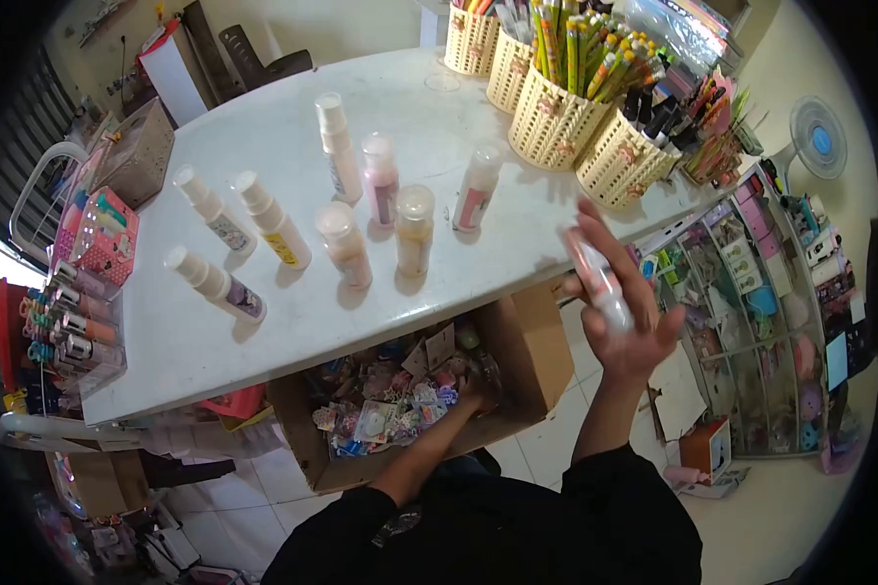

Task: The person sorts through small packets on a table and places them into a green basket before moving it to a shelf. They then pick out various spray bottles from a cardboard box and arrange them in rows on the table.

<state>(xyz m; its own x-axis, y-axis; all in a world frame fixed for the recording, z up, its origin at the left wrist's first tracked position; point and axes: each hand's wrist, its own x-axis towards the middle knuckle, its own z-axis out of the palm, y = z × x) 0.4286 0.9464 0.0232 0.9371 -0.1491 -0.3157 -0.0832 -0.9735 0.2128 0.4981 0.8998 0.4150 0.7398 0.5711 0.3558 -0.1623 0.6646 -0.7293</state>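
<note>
My right hand (pixel 626 317), raised past the table's front edge, is closed on a small pink-and-white bottle (pixel 600 278) that tilts and looks slightly blurred. Down inside an open cardboard box (pixel 527 341), my left hand (pixel 478 393) is among small packaged trinkets (pixel 385 409), near the box's right wall. Its fingers are mostly hidden there. On the white table (pixel 263 127) stand several small bottles. Spray bottles with white caps, such as one with a yellow label (pixel 273 222), are on the left. Clear-capped bottles, including a pink-labelled one (pixel 476 190), stand nearer the middle.
Woven cream baskets (pixel 556 122) of pencils and pens line the table's back right. A pink dotted box (pixel 105 239) and a clear holder of bottles (pixel 88 336) sit along the left edge. Shelves of goods (pixel 751 322) and a fan (pixel 818 139) are at right.
</note>
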